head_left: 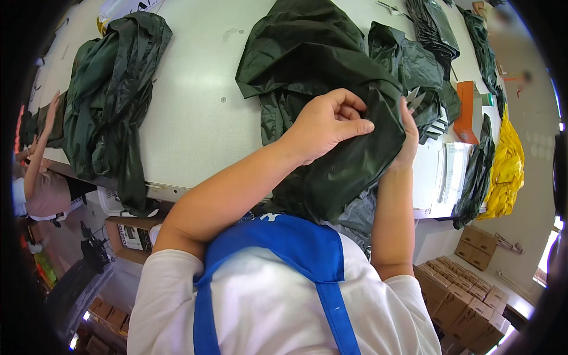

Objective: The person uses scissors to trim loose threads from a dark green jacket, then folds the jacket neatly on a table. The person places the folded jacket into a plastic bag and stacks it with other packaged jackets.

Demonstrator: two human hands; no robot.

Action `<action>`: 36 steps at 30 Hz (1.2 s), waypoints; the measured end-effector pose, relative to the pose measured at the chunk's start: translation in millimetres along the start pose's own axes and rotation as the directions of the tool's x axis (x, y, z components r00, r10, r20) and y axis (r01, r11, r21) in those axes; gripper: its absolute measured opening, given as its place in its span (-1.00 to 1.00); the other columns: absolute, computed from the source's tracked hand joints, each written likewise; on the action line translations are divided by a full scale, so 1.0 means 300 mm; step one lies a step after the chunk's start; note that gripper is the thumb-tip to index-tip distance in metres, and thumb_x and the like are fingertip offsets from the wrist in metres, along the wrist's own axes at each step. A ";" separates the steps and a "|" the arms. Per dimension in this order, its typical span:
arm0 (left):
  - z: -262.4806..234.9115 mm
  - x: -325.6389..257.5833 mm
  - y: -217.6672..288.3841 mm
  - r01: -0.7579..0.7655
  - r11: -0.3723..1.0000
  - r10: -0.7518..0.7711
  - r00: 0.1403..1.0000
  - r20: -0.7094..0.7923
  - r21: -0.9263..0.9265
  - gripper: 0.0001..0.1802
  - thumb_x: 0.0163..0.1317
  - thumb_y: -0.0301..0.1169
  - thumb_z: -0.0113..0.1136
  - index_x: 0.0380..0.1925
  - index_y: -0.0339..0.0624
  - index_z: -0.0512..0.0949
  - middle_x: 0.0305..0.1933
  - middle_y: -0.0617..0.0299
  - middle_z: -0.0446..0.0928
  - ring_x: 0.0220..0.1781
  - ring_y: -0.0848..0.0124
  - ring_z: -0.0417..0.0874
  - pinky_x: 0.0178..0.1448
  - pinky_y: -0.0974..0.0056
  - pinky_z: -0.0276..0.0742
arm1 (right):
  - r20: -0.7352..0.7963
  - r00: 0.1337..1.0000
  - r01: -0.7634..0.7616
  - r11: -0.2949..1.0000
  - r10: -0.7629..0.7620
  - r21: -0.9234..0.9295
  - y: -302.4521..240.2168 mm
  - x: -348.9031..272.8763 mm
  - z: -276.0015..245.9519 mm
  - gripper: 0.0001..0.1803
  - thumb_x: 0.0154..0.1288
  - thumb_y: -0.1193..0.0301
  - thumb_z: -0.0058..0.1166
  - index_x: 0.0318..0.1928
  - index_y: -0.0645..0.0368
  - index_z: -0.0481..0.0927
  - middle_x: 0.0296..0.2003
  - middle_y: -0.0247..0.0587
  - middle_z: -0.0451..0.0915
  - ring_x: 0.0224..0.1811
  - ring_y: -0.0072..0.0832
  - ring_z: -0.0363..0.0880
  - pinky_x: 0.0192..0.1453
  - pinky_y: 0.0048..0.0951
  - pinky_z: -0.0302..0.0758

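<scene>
Dark green, glossy, deeply creased waterproof cloth (313, 65) lies bunched on the pale surface (192, 112), from the frame's top centre, where the edge crops it, to the middle. The left hand's (332, 121) fingers curl toward the thumb; I cannot tell whether they pinch a fold. Cloth hides most of the right hand's (406, 142) fingers, their grip unclear. Scissor blades (416, 99) show beside them, handles hidden. An orange box (466, 112) stands upper right; another green heap (109, 100) fills the upper left.

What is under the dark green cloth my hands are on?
The white table shows around the dark green cloth; grey material peeks out by its lower right edge. Whatever lies directly beneath is covered.
</scene>
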State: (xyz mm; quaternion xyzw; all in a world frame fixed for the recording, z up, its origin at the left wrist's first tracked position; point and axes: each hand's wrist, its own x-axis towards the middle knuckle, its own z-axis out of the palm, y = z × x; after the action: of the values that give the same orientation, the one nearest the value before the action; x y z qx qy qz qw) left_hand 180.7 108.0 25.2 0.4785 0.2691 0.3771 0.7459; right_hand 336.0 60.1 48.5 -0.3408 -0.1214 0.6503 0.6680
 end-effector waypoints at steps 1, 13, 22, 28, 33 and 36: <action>-0.008 -0.008 0.015 0.052 0.998 -0.051 0.998 0.026 -0.025 -0.79 0.14 -0.50 0.22 -0.23 -0.35 0.49 -0.46 0.34 0.46 -0.46 0.61 0.47 -0.38 0.50 0.41 | -0.048 0.994 0.079 0.956 -0.097 -0.283 -0.010 0.009 -0.021 -0.67 0.39 0.30 -0.10 -0.01 0.28 0.49 -0.14 -0.21 0.57 -0.12 -0.47 0.54 0.02 -0.44 0.46; -0.070 -0.090 0.023 0.348 0.904 -0.357 0.934 0.009 -0.248 -0.64 0.12 -0.47 0.14 -0.05 -0.23 0.40 -0.18 0.31 0.48 -0.21 0.57 0.47 -0.12 0.45 0.38 | 0.139 0.990 0.144 0.233 -0.039 -0.962 0.005 0.077 0.141 -0.74 0.17 0.42 0.17 -0.14 0.28 0.58 -0.43 -0.42 0.54 -0.35 -0.73 0.43 -0.24 -0.64 0.34; -0.132 -0.175 0.064 0.332 0.812 -0.339 0.938 0.076 -0.479 -0.77 0.13 -0.41 0.20 -0.22 -0.14 0.43 -0.37 0.40 0.45 -0.47 0.68 0.35 -0.52 0.55 0.12 | 0.418 0.885 0.377 0.209 0.204 -0.902 -0.001 0.068 0.311 -0.71 0.25 0.56 -0.06 -0.02 0.25 0.53 -0.20 -0.35 0.56 -0.18 -0.65 0.45 -0.07 -0.60 0.36; -0.139 -0.200 0.046 0.167 0.970 -0.178 0.983 -0.045 -0.177 -0.81 0.14 -0.41 0.21 -0.30 -0.09 0.40 -0.43 0.44 0.38 -0.48 0.70 0.32 -0.52 0.56 0.14 | 0.361 0.667 0.420 0.072 0.652 -0.905 0.030 0.202 0.329 -0.71 0.28 0.46 -0.04 0.00 0.24 0.53 -0.23 -0.33 0.56 -0.25 -0.63 0.38 -0.12 -0.58 0.35; -0.201 -0.212 0.018 -0.023 0.995 0.003 0.977 -0.213 -0.094 -0.79 0.16 -0.41 0.22 -0.26 -0.15 0.40 -0.33 0.37 0.40 -0.38 0.64 0.37 -0.38 0.49 0.32 | 0.262 0.631 0.541 -0.172 0.730 -0.823 -0.083 0.229 0.336 -0.73 0.19 0.37 0.12 -0.11 0.21 0.58 -0.37 -0.35 0.58 -0.34 -0.63 0.45 -0.23 -0.57 0.40; -0.307 -0.193 -0.127 0.163 0.872 0.072 0.890 -0.450 0.461 -0.47 0.09 -0.35 0.28 0.06 -0.21 0.35 0.05 0.07 0.33 0.05 0.28 0.39 0.14 0.24 0.35 | 0.231 0.922 0.281 -0.125 0.311 -0.952 -0.286 0.244 0.304 -0.73 0.18 0.44 -0.02 -0.09 0.13 0.56 -0.39 -0.43 0.56 -0.37 -0.65 0.45 -0.28 -0.60 0.40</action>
State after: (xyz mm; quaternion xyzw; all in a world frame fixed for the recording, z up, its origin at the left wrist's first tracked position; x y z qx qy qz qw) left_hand 89.2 97.7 -44.0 0.5426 0.5330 0.3799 0.5265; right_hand 357.4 163.7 147.9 -0.5891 -0.6921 0.3948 0.1344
